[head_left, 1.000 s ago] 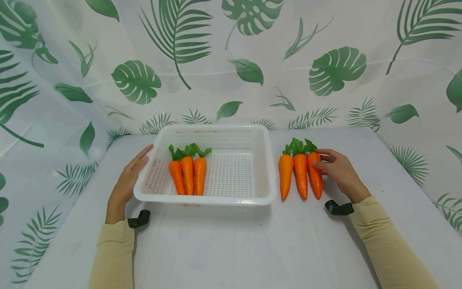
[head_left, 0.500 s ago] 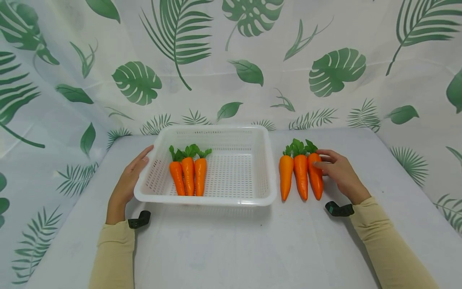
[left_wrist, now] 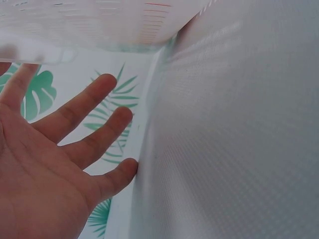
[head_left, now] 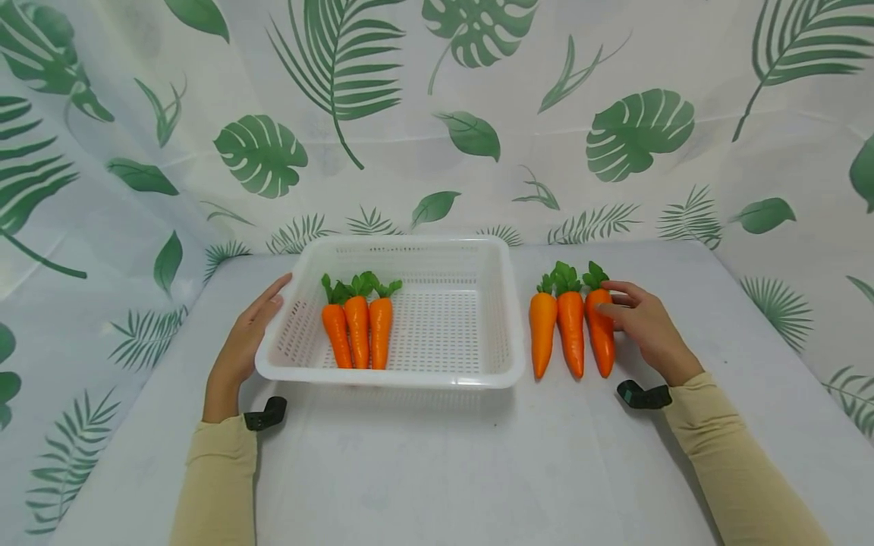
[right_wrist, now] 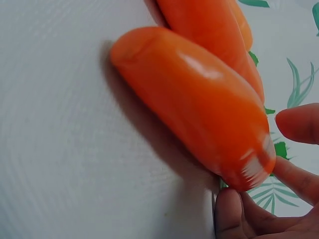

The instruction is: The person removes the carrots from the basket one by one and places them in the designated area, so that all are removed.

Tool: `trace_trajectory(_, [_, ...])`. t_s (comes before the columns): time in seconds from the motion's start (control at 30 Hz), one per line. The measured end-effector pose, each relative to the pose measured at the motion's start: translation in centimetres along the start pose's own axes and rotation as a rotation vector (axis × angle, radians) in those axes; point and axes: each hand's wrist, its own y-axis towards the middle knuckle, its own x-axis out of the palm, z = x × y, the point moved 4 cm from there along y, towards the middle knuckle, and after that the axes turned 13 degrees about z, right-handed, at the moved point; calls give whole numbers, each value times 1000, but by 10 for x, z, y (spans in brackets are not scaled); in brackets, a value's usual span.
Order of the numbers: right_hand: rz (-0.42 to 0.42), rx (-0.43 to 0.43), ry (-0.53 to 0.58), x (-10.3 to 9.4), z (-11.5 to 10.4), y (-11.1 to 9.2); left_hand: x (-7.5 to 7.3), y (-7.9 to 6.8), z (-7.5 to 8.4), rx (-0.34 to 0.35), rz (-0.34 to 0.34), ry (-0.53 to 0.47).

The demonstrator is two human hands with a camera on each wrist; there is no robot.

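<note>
The left hand (head_left: 239,345) rests at nine o'clock of the white basket (head_left: 437,378), fingers spread, its grip wide. Three basket carrots (head_left: 356,334) lie inside toward nine o'clock, leafy tops at twelve. Just beyond the three o'clock wall, two carrots (head_left: 570,334) and an outermost carrot (head_left: 601,341) lie on the desk (head_left: 423,470). The right hand (head_left: 649,322) sits loosely parted about the latter's upper end; how firmly its fingers touch is hard to judge.
</note>
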Motion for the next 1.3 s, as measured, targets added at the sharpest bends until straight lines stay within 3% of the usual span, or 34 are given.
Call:
trace_trajectory(0.57, [45,-23,9,-4,0,1,1,0,2,1,3,12])
trace_trajectory(1.3, [98,11,0,-18,-1,3,0,0,3,-10,8,19])
